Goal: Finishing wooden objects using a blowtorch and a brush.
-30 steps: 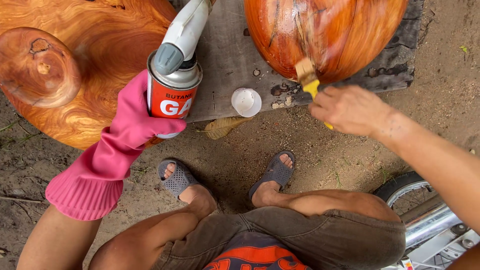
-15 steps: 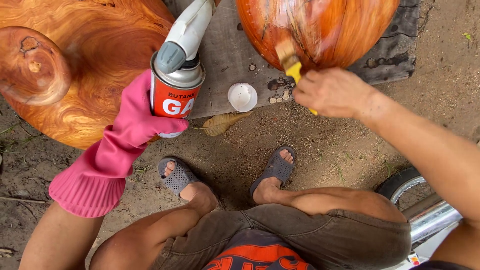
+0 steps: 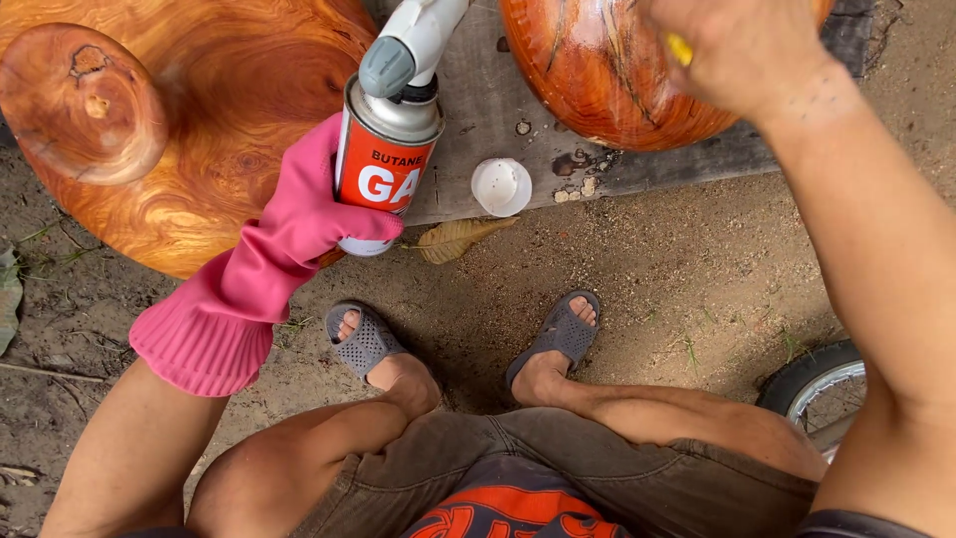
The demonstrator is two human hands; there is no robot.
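Observation:
My left hand (image 3: 304, 214), in a long pink rubber glove, grips a red and silver gas canister (image 3: 383, 159) topped by a grey and white torch head (image 3: 413, 45). It hangs over the edge of a large polished orange wood piece (image 3: 199, 130). My right hand (image 3: 742, 50) is at the top right, closed around a yellow brush handle (image 3: 679, 48); the bristles are hidden. It rests against a glossy round wooden piece (image 3: 607, 75) on a grey board (image 3: 478, 120).
A white cap (image 3: 501, 186) lies on the grey board's near edge, a dry leaf (image 3: 458, 237) just below it on the dirt. My sandalled feet (image 3: 468, 344) are planted on sandy ground. Part of a wheel (image 3: 822, 389) shows at the right.
My right hand has moved up and over the glossy wooden piece, and the brush head is now hidden. The canister stays in my gloved left hand, and the view has moved closer.

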